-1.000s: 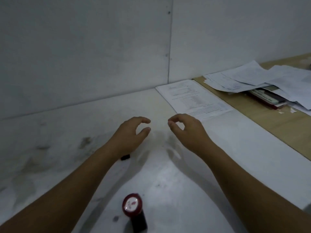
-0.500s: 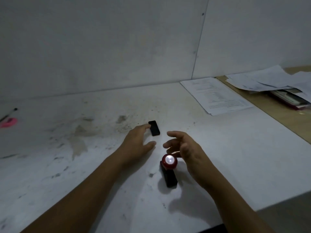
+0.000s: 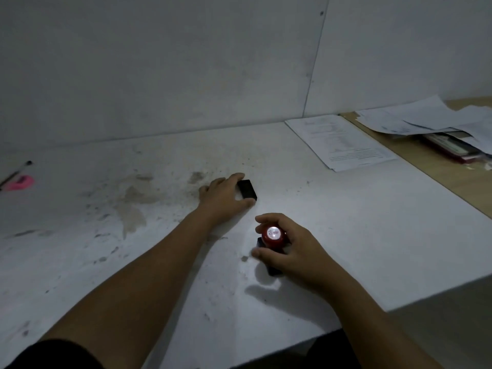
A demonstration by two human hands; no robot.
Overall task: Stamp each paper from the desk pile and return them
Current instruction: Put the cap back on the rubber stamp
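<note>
your right hand point(image 3: 295, 251) curls round the red stamp point(image 3: 273, 234) on the bench point(image 3: 372, 235), left hand point(image 3: 223, 198) pinches the black block point(image 3: 247, 189); papers point(image 3: 343, 141) sit far right. lift it tilted and you could smear ink.

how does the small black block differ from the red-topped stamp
The small black rectangular block is low and all black; the red-topped black stamp is taller, with a round red cap. The left hand pinches the block by its ends; the right hand wraps around the stamp's body. Both are small, with black bodies, each in one hand.
</note>
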